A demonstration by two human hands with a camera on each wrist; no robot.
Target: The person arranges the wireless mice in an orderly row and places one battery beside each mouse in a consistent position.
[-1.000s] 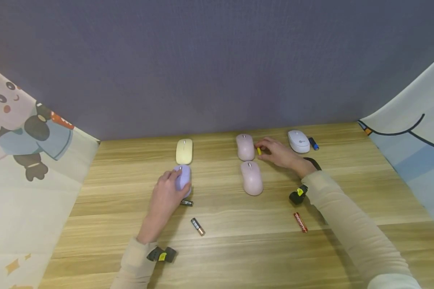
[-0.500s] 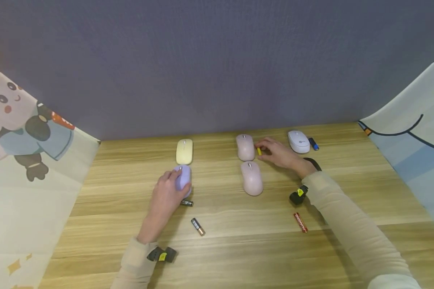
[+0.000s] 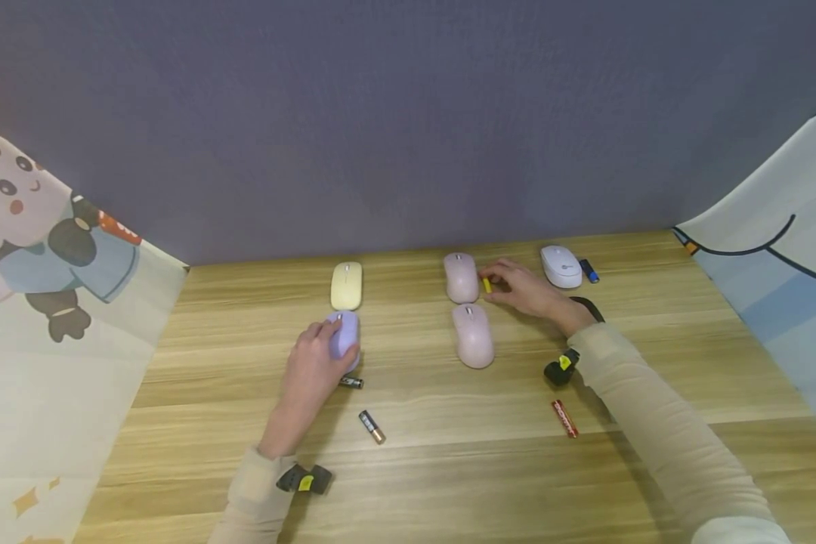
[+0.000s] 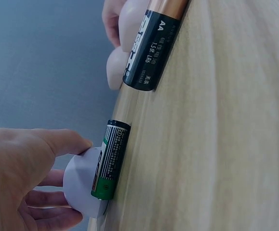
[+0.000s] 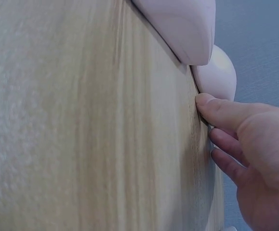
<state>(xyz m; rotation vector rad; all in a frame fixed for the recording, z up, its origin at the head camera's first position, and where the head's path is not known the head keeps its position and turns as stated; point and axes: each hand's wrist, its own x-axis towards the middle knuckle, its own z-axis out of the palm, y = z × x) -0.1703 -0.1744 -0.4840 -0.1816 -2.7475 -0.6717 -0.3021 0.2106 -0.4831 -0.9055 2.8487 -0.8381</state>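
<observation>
My left hand (image 3: 315, 360) grips a purple computer mouse (image 3: 343, 336) by its sides; in the left wrist view the thumb and fingers wrap round the mouse (image 4: 81, 178). Close to its near end lies a green-and-black battery (image 4: 111, 161). Beyond the mouse, at its far end, sits a yellow mouse (image 3: 347, 285). My right hand (image 3: 527, 291) pinches a small yellow battery (image 3: 486, 285) just right of the far pink mouse (image 3: 461, 278). In the right wrist view, the thumb (image 5: 206, 99) hides that battery. A second pink mouse (image 3: 473, 336) stands directly nearer.
A white mouse (image 3: 561, 267) with a black-and-blue battery (image 3: 589, 270) beside it lies at the back right. A red battery (image 3: 564, 418) is below the right wrist, and a black-and-copper AA battery (image 3: 372, 427) lies front left. A grey partition (image 3: 408, 136) rises behind the wooden table (image 3: 449, 468).
</observation>
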